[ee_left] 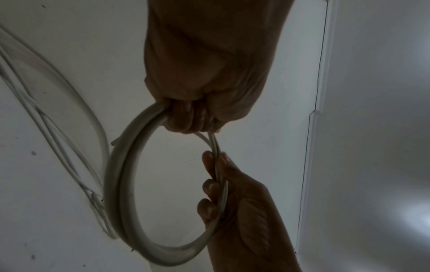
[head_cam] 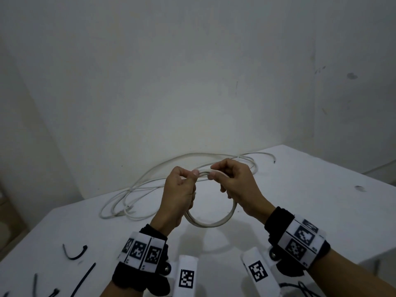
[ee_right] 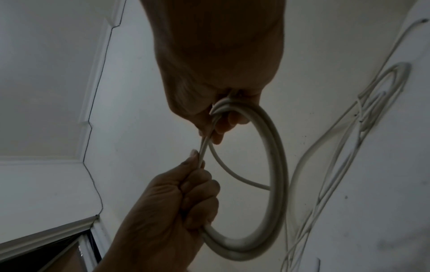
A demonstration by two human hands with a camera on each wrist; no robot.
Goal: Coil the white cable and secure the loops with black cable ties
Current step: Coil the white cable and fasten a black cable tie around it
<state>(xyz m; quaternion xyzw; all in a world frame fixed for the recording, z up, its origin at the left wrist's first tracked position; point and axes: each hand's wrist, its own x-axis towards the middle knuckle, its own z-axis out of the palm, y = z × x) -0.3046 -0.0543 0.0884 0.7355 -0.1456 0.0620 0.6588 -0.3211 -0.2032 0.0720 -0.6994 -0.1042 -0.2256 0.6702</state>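
A small coil of white cable (head_cam: pixel 211 224) hangs upright above the white table (head_cam: pixel 304 196), held between both hands. My left hand (head_cam: pixel 189 176) grips the coil's top left, thumb on the strands. Close beside it, my right hand (head_cam: pixel 214 174) pinches the top right, its fingers curled round the loops. The left wrist view shows the coil (ee_left: pixel 116 184) under the left hand (ee_left: pixel 190 119), with the right hand (ee_left: pixel 216 184) wrapped on its far side. The right wrist view shows the coil (ee_right: pixel 278 165), the right hand (ee_right: pixel 223 117) and the left hand (ee_right: pixel 193 184). Loose cable (head_cam: pixel 147 185) trails on the table behind.
Several black cable ties (head_cam: pixel 75 252) lie on the table's near left corner, one straight tie (head_cam: pixel 85 276) among them. The cable's free end (head_cam: pixel 274 160) rests near the wall at the back right. The table's right edge drops off close by.
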